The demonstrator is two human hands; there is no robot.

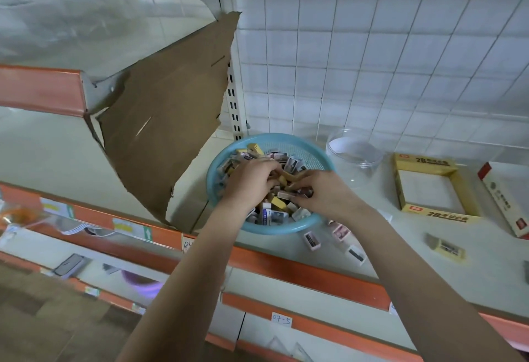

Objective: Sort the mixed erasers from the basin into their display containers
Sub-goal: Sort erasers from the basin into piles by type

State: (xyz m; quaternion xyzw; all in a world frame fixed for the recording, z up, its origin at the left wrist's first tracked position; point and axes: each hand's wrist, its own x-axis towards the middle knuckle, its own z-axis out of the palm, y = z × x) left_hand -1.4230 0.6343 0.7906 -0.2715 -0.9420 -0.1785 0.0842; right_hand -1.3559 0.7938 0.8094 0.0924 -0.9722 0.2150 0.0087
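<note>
A light blue basin (286, 227) full of mixed erasers (279, 204) stands on the shelf near its front edge. Both my hands are inside it. My left hand (249, 181) has its fingers curled down into the pile and grips erasers. My right hand (323, 192) pinches a brown-sleeved eraser (289, 195) among the others. A clear round jar (355, 155), a yellow open display box (432, 187) and a red-and-white box (506, 198) stand to the right. Loose erasers (312, 240) lie in front of the basin.
A torn sheet of brown cardboard (169, 115) leans against the shelf upright to the left of the basin. One grey-and-yellow eraser (446, 247) lies alone at the right. An orange shelf edge (300, 273) runs along the front, with lower shelves beneath. White tiles cover the wall behind.
</note>
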